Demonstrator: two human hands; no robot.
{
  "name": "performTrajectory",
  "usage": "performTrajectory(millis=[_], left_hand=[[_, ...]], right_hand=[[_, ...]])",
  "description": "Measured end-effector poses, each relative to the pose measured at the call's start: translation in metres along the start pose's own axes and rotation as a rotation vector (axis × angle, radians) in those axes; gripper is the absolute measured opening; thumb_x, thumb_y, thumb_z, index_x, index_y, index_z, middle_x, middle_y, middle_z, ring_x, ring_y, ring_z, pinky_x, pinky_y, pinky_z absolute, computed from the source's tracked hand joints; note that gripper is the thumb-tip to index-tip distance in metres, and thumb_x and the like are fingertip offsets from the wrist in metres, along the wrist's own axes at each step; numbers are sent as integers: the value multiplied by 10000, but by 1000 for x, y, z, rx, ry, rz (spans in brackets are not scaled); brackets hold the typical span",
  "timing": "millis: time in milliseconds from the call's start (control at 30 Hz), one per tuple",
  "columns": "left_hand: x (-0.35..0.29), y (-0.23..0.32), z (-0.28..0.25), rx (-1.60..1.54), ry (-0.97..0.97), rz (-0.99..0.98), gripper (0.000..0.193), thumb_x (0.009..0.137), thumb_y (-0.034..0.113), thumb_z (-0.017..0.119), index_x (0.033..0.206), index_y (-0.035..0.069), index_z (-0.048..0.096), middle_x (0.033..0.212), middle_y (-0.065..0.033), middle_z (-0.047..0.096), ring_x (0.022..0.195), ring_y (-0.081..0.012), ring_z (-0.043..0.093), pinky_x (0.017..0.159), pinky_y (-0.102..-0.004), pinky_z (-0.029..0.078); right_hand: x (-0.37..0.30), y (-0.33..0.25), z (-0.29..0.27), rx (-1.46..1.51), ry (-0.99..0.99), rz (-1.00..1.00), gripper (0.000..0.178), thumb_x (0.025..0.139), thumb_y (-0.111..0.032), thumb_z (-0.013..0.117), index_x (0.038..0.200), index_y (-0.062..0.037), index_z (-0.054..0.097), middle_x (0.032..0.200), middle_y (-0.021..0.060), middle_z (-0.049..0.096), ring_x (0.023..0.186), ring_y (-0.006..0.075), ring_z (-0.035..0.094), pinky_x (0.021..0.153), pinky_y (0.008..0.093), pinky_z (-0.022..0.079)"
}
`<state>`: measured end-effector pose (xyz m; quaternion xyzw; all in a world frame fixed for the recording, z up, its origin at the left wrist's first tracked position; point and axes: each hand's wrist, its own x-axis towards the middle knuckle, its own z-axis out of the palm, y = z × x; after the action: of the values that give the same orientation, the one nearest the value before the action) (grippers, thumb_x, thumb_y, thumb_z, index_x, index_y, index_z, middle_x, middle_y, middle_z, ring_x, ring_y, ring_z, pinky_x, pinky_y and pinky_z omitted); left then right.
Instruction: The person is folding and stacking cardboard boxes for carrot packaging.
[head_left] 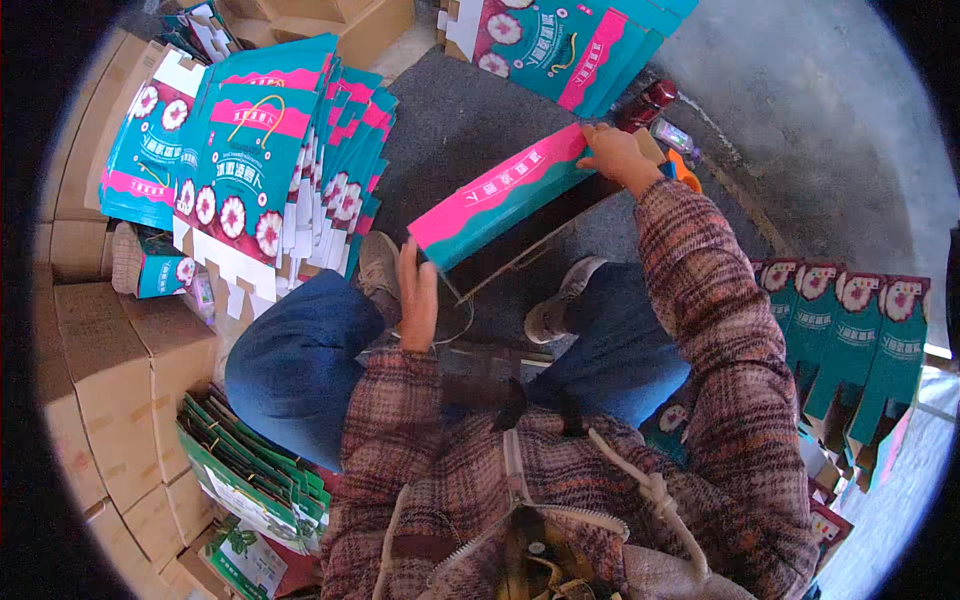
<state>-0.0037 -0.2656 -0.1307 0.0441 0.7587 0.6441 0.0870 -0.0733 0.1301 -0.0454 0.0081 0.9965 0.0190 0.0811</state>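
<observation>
A teal and pink carton (505, 195) lies slanted in front of me, between my knees and the stacks beyond. Its pink-edged panel faces up, and the near side is in dark shadow. My left hand (417, 300) has its fingers stretched out against the carton's left end, with nothing gripped. At the far right end, my right hand (618, 158) is closed on the carton, thumb bent over its edge; its other fingers are partly hidden. Just beyond that hand are a dark red bottle or can (648, 104) and an orange-handled tool (686, 176).
Flat teal and pink cartons (235, 170) are stacked at left, with more flat cartons (560, 45) at the top. Folded teal boxes (850, 330) stand in a row at right. Brown cardboard boxes (110, 370) line the left side; green cartons (250, 480) lie beside my left leg.
</observation>
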Motion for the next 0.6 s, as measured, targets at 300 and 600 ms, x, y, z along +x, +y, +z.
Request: performTrajectory(millis=[300,600], left_hand=[[-4,8,15,-20,-173,-48,787,821,229,721,1385,-34,238,1251,-193,471,1126,-281,509,940,-379,425],[0,-7,15,8,-145,15,708,811,171,725,1351,-18,307,1234,-188,477,1123,-271,511,938,-377,427]], right_hand=[[-22,21,-46,-8,155,349,564,806,-557,614,1031,-40,608,1006,161,635,949,326,628,709,444,530],[-55,4,-60,492,-688,-173,920,762,-755,503,1253,22,541,1266,227,548,1207,325,500,997,417,390]])
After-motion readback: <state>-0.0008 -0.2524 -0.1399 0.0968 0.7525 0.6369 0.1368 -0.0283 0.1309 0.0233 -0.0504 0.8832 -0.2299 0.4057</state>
